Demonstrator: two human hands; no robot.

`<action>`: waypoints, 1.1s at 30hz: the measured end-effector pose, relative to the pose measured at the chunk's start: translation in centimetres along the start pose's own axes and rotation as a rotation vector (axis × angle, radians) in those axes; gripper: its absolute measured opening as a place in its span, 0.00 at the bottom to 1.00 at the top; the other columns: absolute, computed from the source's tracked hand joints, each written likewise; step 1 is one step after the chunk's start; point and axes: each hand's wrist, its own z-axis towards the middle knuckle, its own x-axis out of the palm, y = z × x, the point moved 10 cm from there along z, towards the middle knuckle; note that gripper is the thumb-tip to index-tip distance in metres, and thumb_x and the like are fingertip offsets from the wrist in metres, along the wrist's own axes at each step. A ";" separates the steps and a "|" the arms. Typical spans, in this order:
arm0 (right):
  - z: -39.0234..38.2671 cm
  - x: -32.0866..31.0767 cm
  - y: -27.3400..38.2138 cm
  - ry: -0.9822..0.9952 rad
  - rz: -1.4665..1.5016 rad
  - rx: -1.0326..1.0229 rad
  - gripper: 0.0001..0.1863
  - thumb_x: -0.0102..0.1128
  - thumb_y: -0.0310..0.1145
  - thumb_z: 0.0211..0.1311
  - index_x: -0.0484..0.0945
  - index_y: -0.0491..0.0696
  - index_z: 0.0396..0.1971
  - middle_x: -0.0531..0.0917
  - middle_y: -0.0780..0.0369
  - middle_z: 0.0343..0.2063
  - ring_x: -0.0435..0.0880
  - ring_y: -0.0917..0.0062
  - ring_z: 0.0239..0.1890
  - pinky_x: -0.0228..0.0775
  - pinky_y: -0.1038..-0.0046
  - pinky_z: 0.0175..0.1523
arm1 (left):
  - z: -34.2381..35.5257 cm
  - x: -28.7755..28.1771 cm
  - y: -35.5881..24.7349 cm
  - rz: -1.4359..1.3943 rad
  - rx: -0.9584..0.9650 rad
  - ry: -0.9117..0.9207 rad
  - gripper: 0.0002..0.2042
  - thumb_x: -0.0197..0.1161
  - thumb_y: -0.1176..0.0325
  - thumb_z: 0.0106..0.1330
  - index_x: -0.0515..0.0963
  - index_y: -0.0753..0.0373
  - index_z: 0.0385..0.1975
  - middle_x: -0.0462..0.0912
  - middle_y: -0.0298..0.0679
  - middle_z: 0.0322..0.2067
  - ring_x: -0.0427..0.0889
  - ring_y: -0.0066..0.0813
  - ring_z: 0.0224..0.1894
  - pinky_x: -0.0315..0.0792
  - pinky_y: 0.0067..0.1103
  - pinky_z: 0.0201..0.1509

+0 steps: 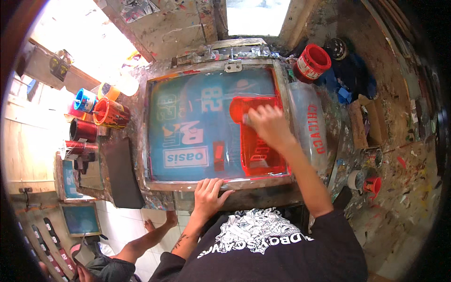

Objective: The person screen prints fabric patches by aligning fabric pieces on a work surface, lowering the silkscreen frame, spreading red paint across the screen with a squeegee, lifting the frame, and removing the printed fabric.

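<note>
In the head view, we curl our right hand tightly round a small, mostly hidden tool over the red ink on the right side of the blue screen, while our left hand rests, unclenched, on the wooden frame's near edge.

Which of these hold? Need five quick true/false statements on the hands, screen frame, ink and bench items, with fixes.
1. The left hand rests on the near edge of the wooden screen frame. True.
2. The right hand is over the red ink. True.
3. The red ink lies along the left side of the screen. False: it lies on the right.
4. The blue can stands right of the frame. False: it stands left.
5. A sheet with red lettering lies right of the frame. True.
</note>
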 end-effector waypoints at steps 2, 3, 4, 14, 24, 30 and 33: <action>-4.5 -2.1 3.8 0.042 -0.020 0.000 0.07 0.59 0.35 0.61 0.78 0.54 0.38 0.83 0.64 0.32 0.84 0.70 0.41 0.74 0.61 0.44 | 0.0 -0.1 -0.1 -0.013 -0.002 0.008 0.20 0.79 0.58 0.52 0.81 0.63 0.38 0.83 0.38 0.37 0.81 0.38 0.40 0.71 0.32 0.46; -6.7 -2.1 5.1 0.080 -0.023 0.007 0.07 0.60 0.35 0.60 0.78 0.55 0.38 0.82 0.65 0.32 0.84 0.71 0.41 0.73 0.62 0.44 | 0.1 0.0 0.0 -0.016 0.010 0.018 0.20 0.79 0.58 0.52 0.81 0.63 0.38 0.83 0.38 0.37 0.80 0.38 0.40 0.71 0.32 0.46; -8.4 -3.0 6.5 0.079 -0.002 0.007 0.07 0.60 0.35 0.60 0.78 0.55 0.38 0.81 0.66 0.32 0.83 0.72 0.41 0.72 0.62 0.44 | 0.2 0.0 0.0 -0.002 0.028 0.020 0.20 0.79 0.57 0.52 0.81 0.63 0.38 0.84 0.38 0.37 0.80 0.38 0.40 0.71 0.31 0.46; -13.2 -9.0 10.1 0.110 0.159 0.173 0.26 0.71 0.45 0.56 0.78 0.51 0.53 0.77 0.57 0.49 0.77 0.65 0.53 0.67 0.58 0.60 | 0.8 -1.8 -1.1 0.058 0.124 -0.016 0.21 0.79 0.55 0.53 0.82 0.64 0.38 0.83 0.38 0.36 0.80 0.36 0.36 0.71 0.30 0.41; -1.8 -21.8 5.3 -0.177 -0.012 -0.050 0.46 0.84 0.54 0.24 0.79 0.49 0.51 0.80 0.59 0.40 0.81 0.62 0.47 0.70 0.58 0.51 | 10.9 -17.5 -9.5 0.413 0.189 -0.505 0.20 0.79 0.54 0.55 0.81 0.61 0.37 0.82 0.34 0.32 0.78 0.35 0.33 0.70 0.33 0.40; 7.7 -29.2 1.6 -0.162 0.032 -0.069 0.42 0.84 0.45 0.30 0.79 0.46 0.51 0.84 0.56 0.40 0.86 0.63 0.43 0.76 0.63 0.50 | 19.1 -0.8 -1.9 0.013 0.213 -0.263 0.14 0.68 0.62 0.67 0.81 0.63 0.47 0.85 0.41 0.48 0.79 0.38 0.56 0.68 0.39 0.61; 10.7 -28.8 -0.1 -0.049 0.043 -0.035 0.43 0.84 0.44 0.32 0.78 0.45 0.54 0.84 0.55 0.42 0.85 0.65 0.45 0.75 0.64 0.52 | 19.0 7.4 4.9 0.212 0.177 -0.278 0.16 0.64 0.60 0.69 0.82 0.63 0.50 0.84 0.43 0.54 0.71 0.38 0.67 0.59 0.41 0.73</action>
